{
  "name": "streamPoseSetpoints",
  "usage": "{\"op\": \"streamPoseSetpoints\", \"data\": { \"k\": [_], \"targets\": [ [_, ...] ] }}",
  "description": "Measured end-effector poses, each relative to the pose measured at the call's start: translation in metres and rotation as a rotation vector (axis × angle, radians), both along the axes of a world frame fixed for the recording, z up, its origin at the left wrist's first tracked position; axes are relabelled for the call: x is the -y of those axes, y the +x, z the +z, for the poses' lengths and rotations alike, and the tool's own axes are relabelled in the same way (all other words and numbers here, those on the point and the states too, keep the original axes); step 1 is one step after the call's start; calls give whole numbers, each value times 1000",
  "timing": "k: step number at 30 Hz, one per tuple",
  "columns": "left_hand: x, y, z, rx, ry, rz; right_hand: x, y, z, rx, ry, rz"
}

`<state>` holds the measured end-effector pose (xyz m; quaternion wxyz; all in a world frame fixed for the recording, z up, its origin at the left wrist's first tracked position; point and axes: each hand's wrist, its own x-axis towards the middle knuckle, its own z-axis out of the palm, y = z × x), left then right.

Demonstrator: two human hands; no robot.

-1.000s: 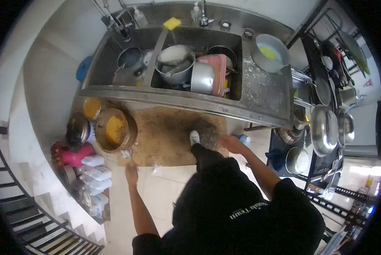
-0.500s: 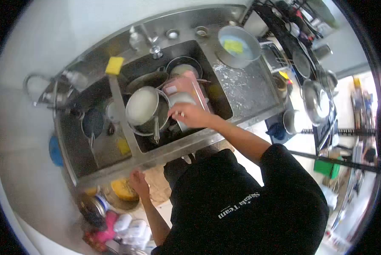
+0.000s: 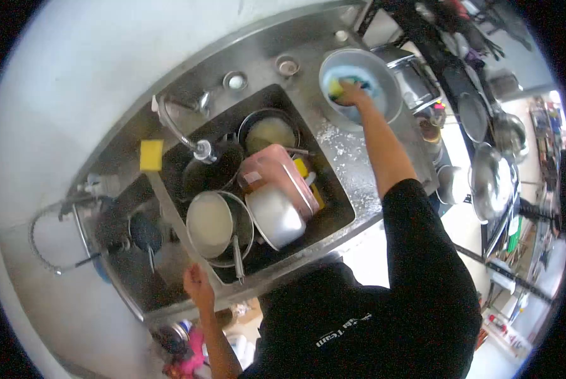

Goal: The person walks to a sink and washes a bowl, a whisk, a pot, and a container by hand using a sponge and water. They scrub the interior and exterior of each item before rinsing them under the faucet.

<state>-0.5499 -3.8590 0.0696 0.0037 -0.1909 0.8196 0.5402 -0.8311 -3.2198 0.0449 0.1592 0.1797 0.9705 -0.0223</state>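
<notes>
My right hand (image 3: pixel 352 95) reaches down into a round metal basin (image 3: pixel 390 95) of cloudy bluish water, its fingers closed on a yellow-green sponge (image 3: pixel 337 88). Close to the sink's front edge, my left hand (image 3: pixel 198 287) hangs with nothing in it, the fingers loosely bent and apart. In the main sink are a saucepan with a long handle (image 3: pixel 238 259), a pale round dish (image 3: pixel 210 218), a shiny metal bowl (image 3: pixel 275 218), a pink plastic container (image 3: pixel 276 170) and a dark pan (image 3: pixel 269 131).
A yellow sponge (image 3: pixel 151 155) sits on the divider between the two sinks. The faucet (image 3: pixel 203 150) extends over the main sink. A small pan (image 3: pixel 146 230) lies in the left sink. White bits cover the drainboard (image 3: pixel 343 158). Pans (image 3: pixel 490 182) hang on a rack at the right.
My right hand has gone from above the main sink into the basin and taken hold of the sponge there. The view has shifted, and my left hand remains near the front edge.
</notes>
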Motion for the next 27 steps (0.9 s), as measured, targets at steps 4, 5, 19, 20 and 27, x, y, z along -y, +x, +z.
{"op": "streamPoseSetpoints", "data": {
  "k": [4, 5, 19, 20, 27],
  "targets": [
    [-98, -62, 54, 37, -365, -275, 0, -13, -20, 117, 61, 476],
    [-102, -68, 33, -56, -381, -344, 7, -6, -12, 128, 28, 440],
    [-136, -89, -3, 290, -545, -555, 69, 61, 122, -530, -765, 207],
    [-131, -86, -2, 282, -561, -572, 66, 64, 113, -456, -815, 269],
    [-97, -87, 98, 228, -366, -609, 221, 100, 110, -257, -1044, 316]
  ]
}}
